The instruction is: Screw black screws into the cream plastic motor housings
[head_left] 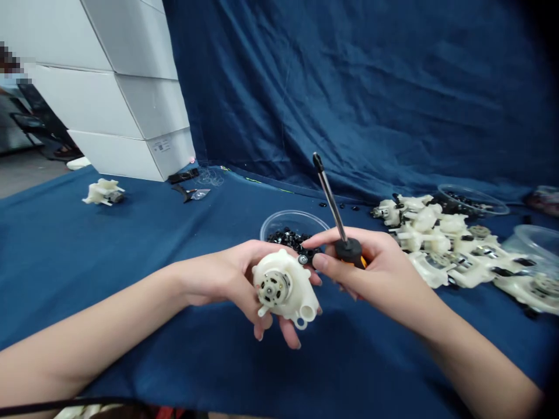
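My left hand (238, 279) is wrapped around a cream plastic motor housing (301, 285), holding it above the blue cloth. A round silver motor (274, 288) faces up from its middle. In my right hand (371, 262) is a screwdriver (334, 203), its black and orange handle in the palm and its shaft pointing up and away. The right thumb and forefinger are at a small black rubber part (303, 259) with a metal centre, at the housing's upper right edge. Just behind the hands stands a clear plastic bowl (297, 218) of small black parts.
Many similar cream housings (441, 233) are heaped at the right, near a second clear tub (476, 198) and another container (537, 238). One housing (103, 192) lies far left. White boxes (131, 105) are stacked at the back left, beside a blue curtain (349, 87).
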The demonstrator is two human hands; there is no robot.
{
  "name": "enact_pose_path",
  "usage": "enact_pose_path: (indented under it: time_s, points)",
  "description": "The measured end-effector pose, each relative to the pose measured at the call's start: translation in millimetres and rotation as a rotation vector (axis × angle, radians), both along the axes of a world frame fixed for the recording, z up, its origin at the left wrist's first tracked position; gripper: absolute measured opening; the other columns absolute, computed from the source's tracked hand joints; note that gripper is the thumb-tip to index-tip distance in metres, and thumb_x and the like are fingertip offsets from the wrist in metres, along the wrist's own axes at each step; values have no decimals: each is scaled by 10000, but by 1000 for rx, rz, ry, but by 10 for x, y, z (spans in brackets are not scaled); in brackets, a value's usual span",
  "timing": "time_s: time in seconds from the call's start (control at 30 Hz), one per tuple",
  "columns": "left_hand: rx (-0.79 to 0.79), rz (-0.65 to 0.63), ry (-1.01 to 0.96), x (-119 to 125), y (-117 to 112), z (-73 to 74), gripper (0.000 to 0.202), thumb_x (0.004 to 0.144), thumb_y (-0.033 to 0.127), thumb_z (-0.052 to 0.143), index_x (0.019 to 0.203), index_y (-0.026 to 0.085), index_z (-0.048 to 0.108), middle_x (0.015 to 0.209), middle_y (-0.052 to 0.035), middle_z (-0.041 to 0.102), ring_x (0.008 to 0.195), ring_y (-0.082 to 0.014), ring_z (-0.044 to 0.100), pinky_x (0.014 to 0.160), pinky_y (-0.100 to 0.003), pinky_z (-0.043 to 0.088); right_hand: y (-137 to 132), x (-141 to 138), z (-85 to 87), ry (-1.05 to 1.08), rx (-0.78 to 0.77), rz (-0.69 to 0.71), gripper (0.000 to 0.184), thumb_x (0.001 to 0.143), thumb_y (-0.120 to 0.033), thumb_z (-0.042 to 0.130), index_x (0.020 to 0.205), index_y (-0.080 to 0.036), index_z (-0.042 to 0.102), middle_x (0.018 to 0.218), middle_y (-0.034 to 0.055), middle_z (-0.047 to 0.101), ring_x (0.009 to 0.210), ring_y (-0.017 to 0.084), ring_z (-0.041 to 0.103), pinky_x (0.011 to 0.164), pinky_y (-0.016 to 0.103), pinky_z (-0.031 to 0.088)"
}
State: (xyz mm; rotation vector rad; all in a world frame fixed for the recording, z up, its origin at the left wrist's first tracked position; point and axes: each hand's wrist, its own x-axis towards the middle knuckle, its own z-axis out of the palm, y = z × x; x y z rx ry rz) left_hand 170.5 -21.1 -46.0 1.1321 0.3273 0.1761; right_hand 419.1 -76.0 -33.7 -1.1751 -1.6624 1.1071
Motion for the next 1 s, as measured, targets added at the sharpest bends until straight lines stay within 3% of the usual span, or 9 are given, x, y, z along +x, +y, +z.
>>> enact_pose_path:
  time_s: [0.2,0.3,0.4,0.5,0.63,0.8,0.93,1.0]
  points:
    - [136,141,29,70,-127,-4,545,810,23,825,1268,235,618,1087,-59,796,927,-201,837,708,-201,648,69,43,-29,29,3,11,257,950,-439,814,1108,-238,822,677,-28,703,464,69,512,439,199,377]
    - [138,136,20,77,-169,-20,515,826,68,849,1230,234,577,1054,-51,802,933,-185,833,741,-203,650,86,53,-34,35,42,42,230,952,-390,823,1126,-239,826,712,-27,714,488,66,530,455,192,384]
    - [103,104,-4,78,-186,-26,510,818,107,881,1206,227,572,1058,-59,800,970,-210,835,754,-220,654,105,81,-43,36,171,113,177,941,-317,845,1107,-256,839,833,-20,748,664,81,652,599,182,497]
    - [63,48,-8,91,-202,-36,483,827,94,870,1212,210,604,1099,-88,803,971,-224,840,755,-219,650,122,123,-58,37,224,217,170,942,-252,846,1111,-273,846,899,-26,744,790,80,694,730,175,536]
    - [-75,-68,-43,112,-226,-100,549,797,76,892,1256,223,629,1171,-101,808,885,-211,845,728,-226,660,125,143,-76,82,166,357,134,962,-197,808,1084,-239,843,912,-26,731,738,57,663,714,168,522]
    - [-199,-139,-33,100,-211,-168,566,736,86,945,1212,206,663,1090,-85,821,700,-145,796,677,-224,663,87,60,-99,191,50,337,107,938,-260,843,1004,-178,820,870,-18,714,595,19,545,554,140,441]
    - [-272,-246,-58,79,-128,-175,633,661,-5,904,1214,213,688,1056,-99,826,668,-189,795,638,-272,670,45,-6,-132,249,-133,301,212,903,-357,885,982,-172,817,722,-26,658,504,30,510,450,140,385]
    - [-350,-338,-135,84,-77,-190,637,664,53,899,1248,232,714,1019,-97,830,621,-203,785,610,-284,667,30,-18,-154,294,-197,280,236,903,-396,886,993,-186,825,662,-35,642,461,31,488,425,139,374]
